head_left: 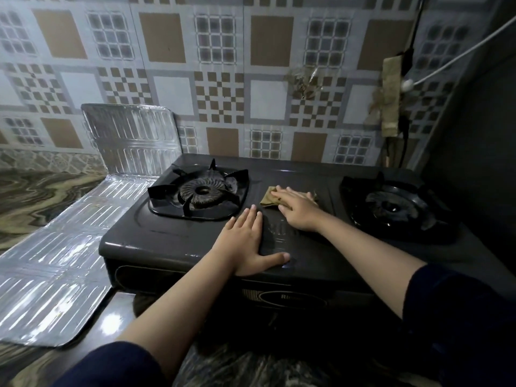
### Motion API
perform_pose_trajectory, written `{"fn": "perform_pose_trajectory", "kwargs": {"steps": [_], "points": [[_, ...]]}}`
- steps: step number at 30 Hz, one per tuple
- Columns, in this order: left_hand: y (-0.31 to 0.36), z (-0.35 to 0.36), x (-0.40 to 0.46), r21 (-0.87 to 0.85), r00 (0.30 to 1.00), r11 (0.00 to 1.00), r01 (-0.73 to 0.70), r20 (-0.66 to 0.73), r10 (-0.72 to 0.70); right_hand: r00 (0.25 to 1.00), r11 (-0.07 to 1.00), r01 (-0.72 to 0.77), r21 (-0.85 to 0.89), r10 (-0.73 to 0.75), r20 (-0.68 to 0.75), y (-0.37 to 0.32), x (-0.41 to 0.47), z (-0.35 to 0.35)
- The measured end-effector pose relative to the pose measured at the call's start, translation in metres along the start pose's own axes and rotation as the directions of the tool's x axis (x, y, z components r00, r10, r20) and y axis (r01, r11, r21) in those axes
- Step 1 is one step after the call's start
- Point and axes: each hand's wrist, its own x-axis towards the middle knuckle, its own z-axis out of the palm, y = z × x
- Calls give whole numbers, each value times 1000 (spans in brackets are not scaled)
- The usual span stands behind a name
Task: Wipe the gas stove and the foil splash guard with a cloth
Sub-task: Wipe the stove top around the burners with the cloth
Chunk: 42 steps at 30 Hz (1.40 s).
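Gas stove (173,241): one dark two-burner unit on the marbled counter (42,191), long axis running left to right along the tiled wall (223,79), its control front facing you. Burners counted: two. Left burner (199,191) with its pan support sits at the rear left of the top; right burner (395,205) sits at the right end, near the dark side wall.

Cloth (269,198): one, olive-brown, crumpled flat on the stove top between the two burners, nearer the back edge. Your right hand (297,209) lies palm-down on it, fingers straight and together, pointing left and away from you, pressing the cloth to the surface; only the cloth's left edge and a bit past the fingertips show.

Your left hand (245,241) rests flat on the stove top near the front edge, fingers extended toward the left burner, thumb spread wide to the right. It holds nothing.

Foil splash guard (55,261): one ribbed sheet, folded. One panel stands upright against the wall behind the stove's left corner; the other lies flat on the counter, touching the stove's left side, long axis running from the wall toward you.

Both sleeves are dark blue.
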Motion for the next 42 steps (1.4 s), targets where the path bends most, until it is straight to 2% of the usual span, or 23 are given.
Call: {"fn": "perform_pose_trajectory", "kwargs": {"steps": [8,12,19,22,25,29,34,36,39,42], "points": [[-6,3,-2,-9,1000,1000,-6,-15,6,1000,999,-12,35,11,21,-31,-62,7],[-7,3,-1,-14,1000,1000,-17,-16,17,999,999,-11,-45,13,43,-43,-83,0],[-5,3,-4,-4,999,999,-47,2,47,994,988,-90,-125,98,57,-49,-101,-4],[-5,3,-2,-9,999,999,-54,-1,54,995,991,-79,-105,84,45,-52,-116,-15],[-6,0,-1,-4,998,998,-61,1,61,995,996,-91,16,90,53,-48,-131,-25],[-7,1,-5,12,997,997,-74,12,74,980,987,-134,92,118,158,-39,-144,-42],[-7,-3,-10,-4,995,997,-76,66,76,901,980,-200,-5,185,392,-37,-133,-85],[-7,-9,-9,40,992,996,-81,95,77,874,974,-216,-64,222,431,-34,-120,-102],[-1,-19,-3,180,989,975,-128,95,112,920,976,-187,-110,213,328,-19,-99,-123],[9,-26,14,196,978,959,-205,66,196,977,985,-174,-17,174,119,-2,-72,-141]]}}
